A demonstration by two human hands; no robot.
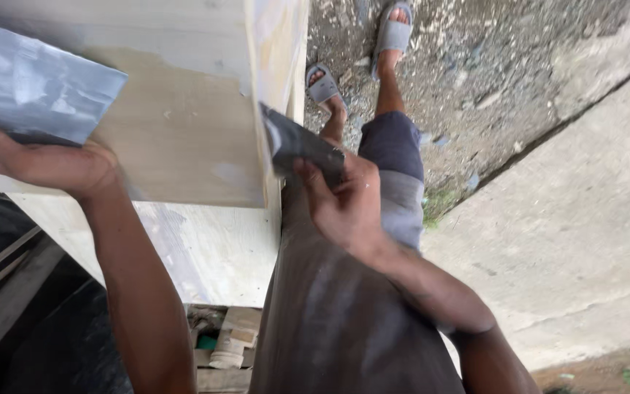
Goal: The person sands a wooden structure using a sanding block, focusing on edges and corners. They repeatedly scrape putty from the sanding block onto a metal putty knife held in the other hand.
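Observation:
A pale wooden cabinet panel point(184, 124), coated with patchy light filler, fills the upper left. My right hand point(344, 204) grips a dark flat scraper blade point(293, 142), whose tip touches the panel's right edge. My left hand point(45, 164) holds a wide grey plate point(34, 84) smeared with pale filler, resting against the panel's face at the left.
My legs in grey shorts and grey slide sandals point(391, 33) stand on rough gravelly ground. A pale concrete slab point(570, 219) runs along the right. Wooden boards point(1, 292) lie at the lower left, and a small wooden scrap point(235, 335) sits under the cabinet.

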